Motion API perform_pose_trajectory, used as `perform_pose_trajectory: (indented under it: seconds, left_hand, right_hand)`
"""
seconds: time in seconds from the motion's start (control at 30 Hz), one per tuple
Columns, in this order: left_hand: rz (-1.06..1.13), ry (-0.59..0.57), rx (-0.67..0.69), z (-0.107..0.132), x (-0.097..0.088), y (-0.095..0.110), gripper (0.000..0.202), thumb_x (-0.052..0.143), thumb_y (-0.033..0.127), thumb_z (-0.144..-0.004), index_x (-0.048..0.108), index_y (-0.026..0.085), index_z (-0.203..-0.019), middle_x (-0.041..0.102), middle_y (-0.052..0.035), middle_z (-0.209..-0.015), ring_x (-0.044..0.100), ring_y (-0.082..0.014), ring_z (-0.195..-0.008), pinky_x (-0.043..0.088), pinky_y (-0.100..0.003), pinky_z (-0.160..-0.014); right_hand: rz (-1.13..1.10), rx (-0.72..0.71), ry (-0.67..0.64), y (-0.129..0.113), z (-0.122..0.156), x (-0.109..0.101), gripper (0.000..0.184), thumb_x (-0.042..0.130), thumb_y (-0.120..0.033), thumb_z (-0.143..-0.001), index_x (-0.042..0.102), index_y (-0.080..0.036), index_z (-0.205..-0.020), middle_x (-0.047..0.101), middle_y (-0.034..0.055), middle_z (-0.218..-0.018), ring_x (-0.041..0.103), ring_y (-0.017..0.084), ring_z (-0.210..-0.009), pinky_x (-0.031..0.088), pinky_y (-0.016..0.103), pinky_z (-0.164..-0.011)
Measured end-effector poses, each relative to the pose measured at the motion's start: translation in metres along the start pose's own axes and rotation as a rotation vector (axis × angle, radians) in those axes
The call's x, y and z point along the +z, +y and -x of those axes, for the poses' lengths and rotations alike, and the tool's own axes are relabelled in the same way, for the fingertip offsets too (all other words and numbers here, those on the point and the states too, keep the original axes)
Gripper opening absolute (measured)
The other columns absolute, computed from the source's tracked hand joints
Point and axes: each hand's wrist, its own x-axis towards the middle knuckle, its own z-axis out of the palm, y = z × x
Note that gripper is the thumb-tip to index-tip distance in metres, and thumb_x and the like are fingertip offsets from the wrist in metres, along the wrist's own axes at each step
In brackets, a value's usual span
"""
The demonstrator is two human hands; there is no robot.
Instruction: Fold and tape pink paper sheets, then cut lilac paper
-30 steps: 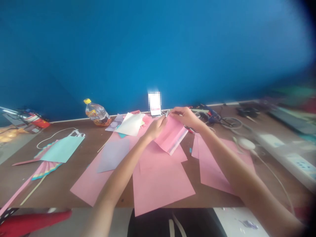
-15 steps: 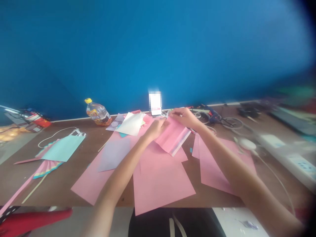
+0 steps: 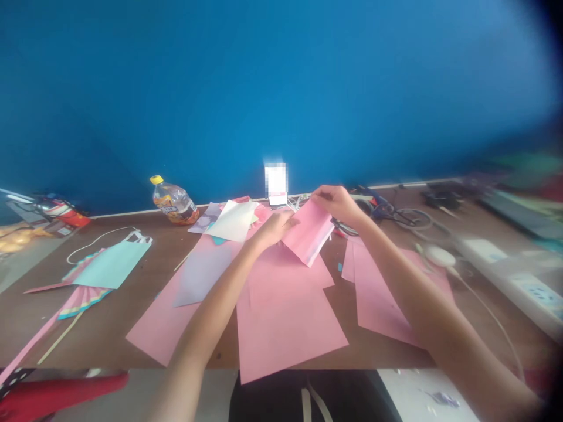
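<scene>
A pink folded paper [image 3: 308,231] with a pale strip along its lower right edge is held up over the desk. My right hand [image 3: 335,202] pinches its upper corner. At its left edge, my left hand [image 3: 278,227] has its fingers closed on the paper. Below it lie large pink sheets [image 3: 288,334] on the desk, one reaching past the front edge. A lavender sheet [image 3: 203,275] rests on the pink paper to the left, and a cream sheet [image 3: 233,220] lies farther back.
At left are a light-blue paper bag [image 3: 112,264] and a striped paper fan [image 3: 83,299]. A yellow-capped bottle [image 3: 173,202] stands by the blue wall. A bright-screened phone [image 3: 277,184] stands behind my hands. Cables [image 3: 411,218], more pink paper [image 3: 387,293] and a power strip [image 3: 528,293] lie right.
My right hand has moved slightly up and right, and the pink folded paper has lifted and tilted with it. My left hand has stayed nearly in place.
</scene>
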Motion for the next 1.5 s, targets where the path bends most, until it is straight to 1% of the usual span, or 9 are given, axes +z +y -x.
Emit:
perform_pose_trajectory:
  seconds: [0.13,0.3,0.47,0.63,0.8,0.9,1.1,1.27,1.5]
  left_hand:
    - [0.092,-0.015,-0.100,0.002,0.002,-0.004,0.054,0.047,0.067,-0.087,0.052,0.015,-0.075,0.056,-0.0074,-0.093,0.050,-0.0085,-0.048,0.039,-0.025,-0.039]
    - [0.130,-0.020,-0.143,0.001,-0.001,-0.007,0.054,0.052,0.068,-0.084,0.054,0.015,-0.074,0.057,-0.0051,-0.082,0.049,-0.0081,-0.042,0.037,-0.023,-0.036]
    - [0.071,-0.107,-0.134,0.001,-0.006,-0.009,0.050,0.053,0.067,-0.084,0.060,0.018,-0.089,0.058,-0.0040,-0.076,0.050,-0.0120,-0.045,0.037,-0.026,-0.042]
    - [-0.134,-0.156,-0.129,0.003,-0.008,-0.005,0.052,0.042,0.066,-0.090,0.060,0.018,-0.082,0.059,-0.0035,-0.070,0.057,-0.0191,-0.065,0.042,-0.029,-0.062]
    - [0.027,-0.033,0.010,-0.001,-0.007,0.003,0.044,0.037,0.054,-0.097,0.059,0.017,-0.090,0.062,-0.0065,-0.092,0.057,-0.0199,-0.086,0.043,-0.031,-0.078]
    - [0.079,-0.001,0.032,-0.005,-0.002,0.005,0.041,0.039,0.050,-0.097,0.055,0.016,-0.081,0.059,-0.0046,-0.084,0.053,-0.0177,-0.080,0.042,-0.030,-0.074]
    - [-0.009,0.181,0.053,-0.006,0.009,0.005,0.039,0.041,0.043,-0.097,0.043,0.017,-0.067,0.046,0.0006,-0.066,0.044,-0.0134,-0.065,0.034,-0.027,-0.063]
    - [-0.037,0.172,0.054,-0.004,0.009,0.006,0.035,0.040,0.040,-0.097,0.048,0.017,-0.071,0.050,-0.0003,-0.067,0.047,-0.0144,-0.065,0.033,-0.027,-0.063]
    - [-0.075,0.129,0.104,-0.003,0.007,0.002,0.037,0.042,0.045,-0.097,0.051,0.017,-0.075,0.054,-0.0021,-0.073,0.050,-0.0160,-0.070,0.037,-0.028,-0.068]
  right_hand:
    - [-0.022,0.017,0.007,-0.002,0.000,-0.002,0.030,0.057,-0.043,-0.085,0.070,-0.015,-0.082,0.067,0.0062,-0.079,0.054,0.017,-0.068,0.040,0.030,-0.064]
    - [-0.107,0.053,-0.018,-0.006,0.004,-0.003,0.033,0.062,-0.047,-0.082,0.070,-0.015,-0.083,0.067,0.0061,-0.078,0.054,0.016,-0.066,0.040,0.029,-0.059]
    - [-0.177,0.099,-0.074,-0.008,0.006,0.001,0.034,0.068,-0.049,-0.078,0.070,-0.016,-0.084,0.066,0.0049,-0.073,0.055,0.015,-0.065,0.039,0.027,-0.056]
    - [-0.156,0.070,-0.106,-0.014,0.005,0.003,0.033,0.067,-0.048,-0.079,0.071,-0.015,-0.082,0.068,0.0065,-0.076,0.058,0.017,-0.070,0.041,0.028,-0.060]
    - [-0.176,0.051,-0.122,-0.019,0.005,0.002,0.032,0.068,-0.047,-0.078,0.070,-0.016,-0.083,0.066,0.0042,-0.073,0.055,0.015,-0.066,0.039,0.027,-0.059]
    - [-0.182,0.055,-0.121,-0.020,0.006,0.002,0.030,0.067,-0.046,-0.080,0.069,-0.016,-0.082,0.064,0.0033,-0.072,0.053,0.014,-0.064,0.038,0.027,-0.058]
    - [-0.179,0.068,-0.124,-0.020,0.006,0.001,0.033,0.069,-0.050,-0.078,0.070,-0.017,-0.085,0.065,0.0038,-0.074,0.055,0.015,-0.066,0.038,0.027,-0.058]
    - [-0.102,0.031,-0.155,-0.020,0.005,0.006,0.037,0.073,-0.053,-0.072,0.072,-0.017,-0.084,0.065,0.0037,-0.072,0.054,0.017,-0.066,0.039,0.029,-0.060]
    - [-0.108,0.011,-0.183,-0.014,0.003,0.009,0.037,0.068,-0.052,-0.077,0.074,-0.016,-0.084,0.069,0.0057,-0.078,0.058,0.019,-0.072,0.042,0.030,-0.063]
